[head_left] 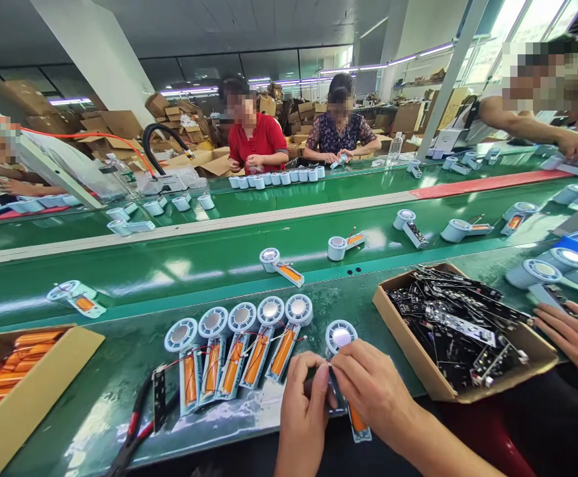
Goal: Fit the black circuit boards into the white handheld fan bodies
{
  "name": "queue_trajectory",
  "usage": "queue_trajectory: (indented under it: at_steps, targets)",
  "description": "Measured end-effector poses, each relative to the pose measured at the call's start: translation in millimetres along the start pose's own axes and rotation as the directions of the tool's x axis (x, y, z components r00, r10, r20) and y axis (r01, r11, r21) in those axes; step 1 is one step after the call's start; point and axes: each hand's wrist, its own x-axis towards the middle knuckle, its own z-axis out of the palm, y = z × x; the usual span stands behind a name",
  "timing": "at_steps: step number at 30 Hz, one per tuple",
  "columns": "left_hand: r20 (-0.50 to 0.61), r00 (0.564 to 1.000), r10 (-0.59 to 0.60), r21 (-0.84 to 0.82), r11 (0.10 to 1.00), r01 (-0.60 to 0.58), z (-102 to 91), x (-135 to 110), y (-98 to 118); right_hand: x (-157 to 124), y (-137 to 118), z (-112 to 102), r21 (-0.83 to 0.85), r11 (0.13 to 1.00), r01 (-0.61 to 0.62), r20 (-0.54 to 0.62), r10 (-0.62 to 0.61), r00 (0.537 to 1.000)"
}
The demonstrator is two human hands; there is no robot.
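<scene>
My left hand (pixel 306 394) is closed in a pinch around a narrow dark circuit board (pixel 337 392), mostly covered by fingers. My right hand (pixel 375 387) pinches at the top end of that board, its fingertips meeting the left ones; what lies between them is too small to make out. Beneath the right hand is a pale blue handheld fan body (pixel 341 336), its round head showing above and its orange battery (pixel 357 421) below. To the left, several fan bodies (pixel 242 318) with orange batteries and thin wires lie in a slanted row. One dark circuit board (pixel 159 397) hangs by wires at the row's left end.
Red-handled pliers (pixel 134 424) lie left of the row. A cardboard box (pixel 77 351) of orange batteries is far left; another box (pixel 445 391) of circuit boards is right. A co-worker's hand (pixel 571 331) is beyond it. A green conveyor belt (pixel 209 248) carries more fan bodies.
</scene>
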Motion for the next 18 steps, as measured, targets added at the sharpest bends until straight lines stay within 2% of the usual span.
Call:
queue_trajectory:
  at_steps: [3,6,9,12,15,18]
  targets:
    - [-0.051,0.999,0.001,0.003,1.000,-0.001,0.1,-2.6,-7.6,4.4,0.1,-0.7,0.022,0.998,-0.064,-0.026,0.064,0.998]
    - [-0.090,0.986,0.138,0.173,0.977,-0.121,-3.1,-3.3,-16.3,6.1,-2.0,-1.8,-0.025,0.997,-0.078,0.025,0.079,0.997]
    - [-0.034,0.957,0.289,0.388,0.886,-0.254,-7.8,-3.3,-24.1,5.3,-4.3,-2.5,-0.058,0.995,-0.081,0.053,0.084,0.995]
    - [0.055,0.910,0.412,0.516,0.768,-0.379,-9.9,-3.6,-30.0,5.1,-5.2,-3.0,-0.055,0.995,-0.085,0.060,0.088,0.994]
    - [0.105,0.874,0.475,0.585,0.681,-0.440,-8.5,-4.1,-32.3,6.0,-5.1,-2.3,-0.044,0.996,-0.072,0.053,0.075,0.996]
    - [0.142,0.855,0.500,0.603,0.641,-0.475,-6.3,-4.7,-31.0,6.1,-4.5,0.0,-0.033,0.996,-0.081,0.028,0.082,0.996]
